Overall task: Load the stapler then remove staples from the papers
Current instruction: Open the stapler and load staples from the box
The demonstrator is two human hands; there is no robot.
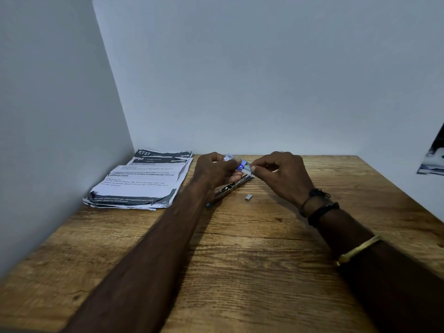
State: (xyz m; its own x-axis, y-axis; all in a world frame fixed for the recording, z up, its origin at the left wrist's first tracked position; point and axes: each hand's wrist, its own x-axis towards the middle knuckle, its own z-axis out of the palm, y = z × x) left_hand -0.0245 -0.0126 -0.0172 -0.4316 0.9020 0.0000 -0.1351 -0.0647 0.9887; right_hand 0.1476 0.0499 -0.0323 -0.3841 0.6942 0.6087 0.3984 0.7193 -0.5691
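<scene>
My left hand (216,171) holds a small blue and white staple box (231,160) above the table. My right hand (281,174) pinches a silvery strip of staples (248,171) at the box's open end. Under both hands lies the metal stapler (227,188), partly hidden by my left hand and forearm. A short loose piece of staples (248,197) rests on the wood just right of the stapler. A stack of printed papers (141,181) sits at the back left corner.
The wooden table (240,255) meets grey walls at the back and on the left. A dark object (433,157) shows at the right edge, against the wall. My right wrist wears dark bands and a gold bangle.
</scene>
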